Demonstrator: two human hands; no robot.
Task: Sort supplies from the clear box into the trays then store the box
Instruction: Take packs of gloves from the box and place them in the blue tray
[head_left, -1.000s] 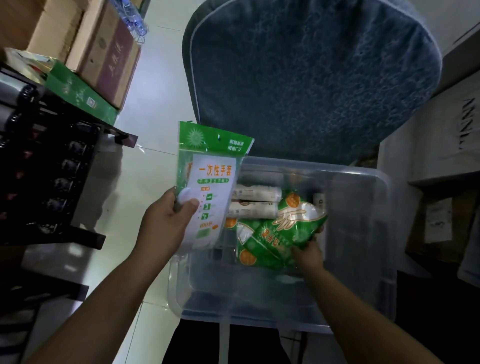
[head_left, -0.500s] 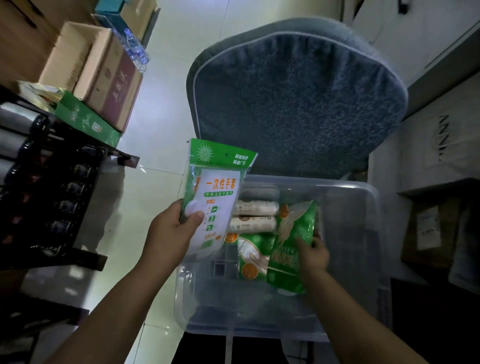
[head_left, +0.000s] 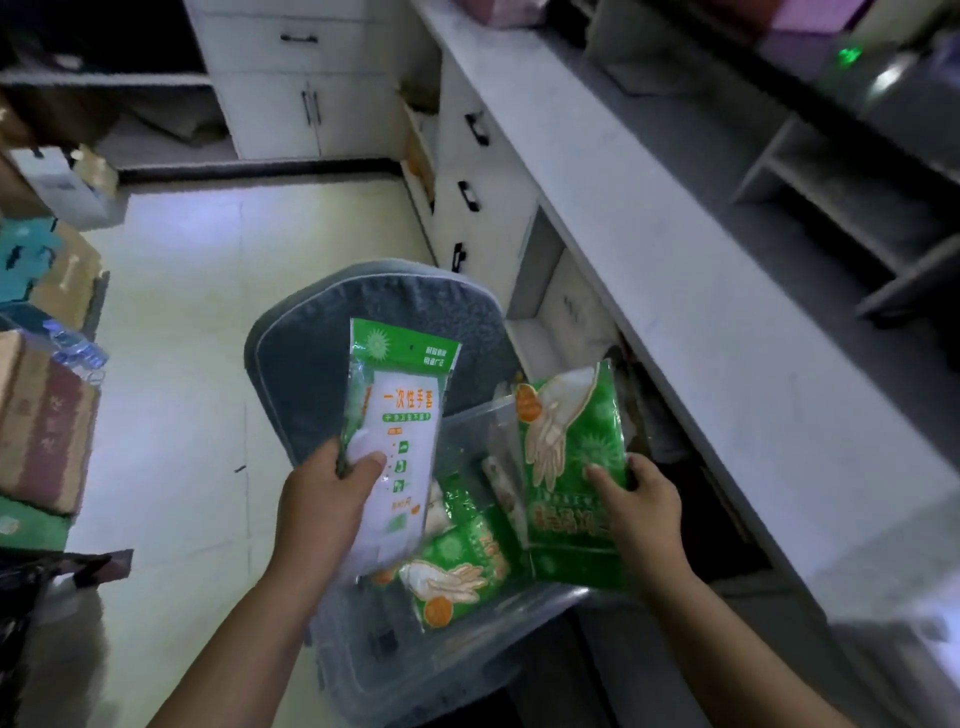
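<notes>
The clear box (head_left: 415, 670) sits low in the middle of the view, in front of a grey cushioned chair (head_left: 311, 358). My left hand (head_left: 322, 499) holds a green-and-white glove packet (head_left: 400, 415) upright above the box's left side. My right hand (head_left: 639, 504) grips a green glove packet (head_left: 571, 457) printed with a pale hand, lifted above the box's right side. Another green packet (head_left: 457, 566) lies inside the box, with white rolled items partly hidden behind the held packets.
A long white counter (head_left: 701, 291) with drawers runs along the right. White cabinets (head_left: 306, 88) stand at the back. Cardboard cartons (head_left: 47, 441) and bottled water (head_left: 78, 348) are stacked at the left. Pale tiled floor (head_left: 182, 312) lies between them.
My right hand has lifted the green packet up out of the box. The view has swung upward and to the right, bringing the counter and cabinets into sight. My left hand still holds its packet.
</notes>
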